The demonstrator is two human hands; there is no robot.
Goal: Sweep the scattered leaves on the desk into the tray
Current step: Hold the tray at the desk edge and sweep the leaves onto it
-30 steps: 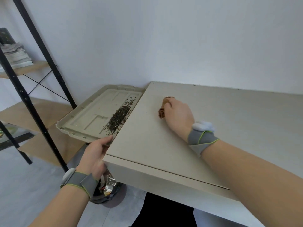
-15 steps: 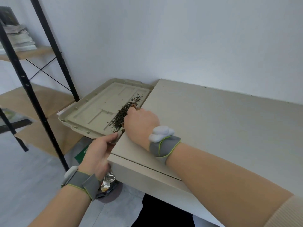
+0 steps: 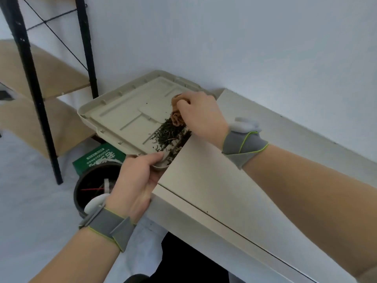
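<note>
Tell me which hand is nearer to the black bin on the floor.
Left. The left hand grips the tray at its near corner, just above the black bin in this view. The right hand is farther, over the tray, holding a brown tool at the leaves.

Place: plain indoor work room, an office or a home study; cannot tell which.
Table: pale laminate top (image 3: 214, 190), set against the wall.
Wall: plain white (image 3: 224, 37).
Shelving: black metal frame (image 3: 30, 78) with wooden boards (image 3: 51, 72), left of the table.
Floor: pale grey (image 3: 30, 201); dark round waste bin (image 3: 91, 180) and green printed box (image 3: 98, 158) beside the table.
</note>
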